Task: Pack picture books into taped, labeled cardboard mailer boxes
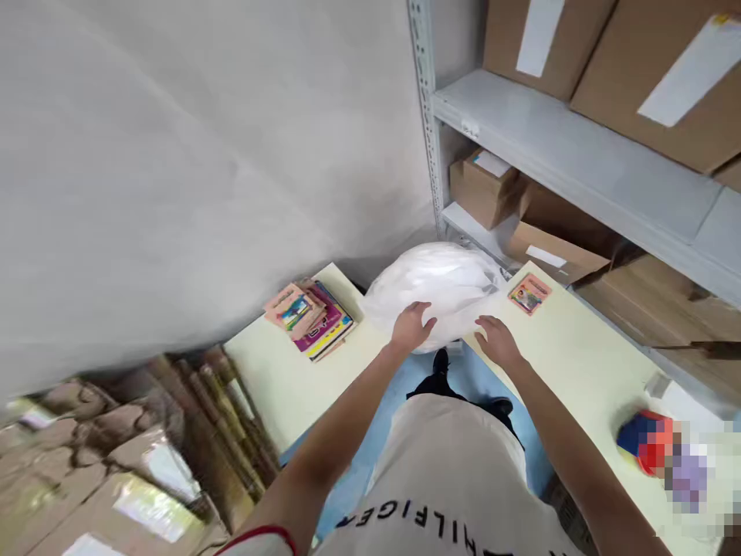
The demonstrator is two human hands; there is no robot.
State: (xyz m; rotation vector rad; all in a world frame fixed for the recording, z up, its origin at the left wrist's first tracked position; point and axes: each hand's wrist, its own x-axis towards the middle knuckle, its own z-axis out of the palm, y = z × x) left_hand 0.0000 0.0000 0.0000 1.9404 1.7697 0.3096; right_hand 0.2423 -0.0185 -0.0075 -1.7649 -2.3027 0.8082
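Note:
A large white plastic bag (440, 282), bulging and wrinkled, rests at the corner where two pale yellow table tops (579, 355) meet. My left hand (412, 324) lies on the bag's near left side, fingers curled lightly against the plastic. My right hand (496, 340) rests on its near right edge, fingers bent down onto it. Whether either hand grips the plastic is unclear. Both forearms reach forward from my white shirt.
A stack of colourful books (311, 318) lies left of the bag. A single small book (529, 293) lies right of it. Grey metal shelving (579, 162) with cardboard boxes (486, 185) stands to the right. Wrapped brown bundles (174, 448) fill the lower left. A red-blue object (645, 442) sits far right.

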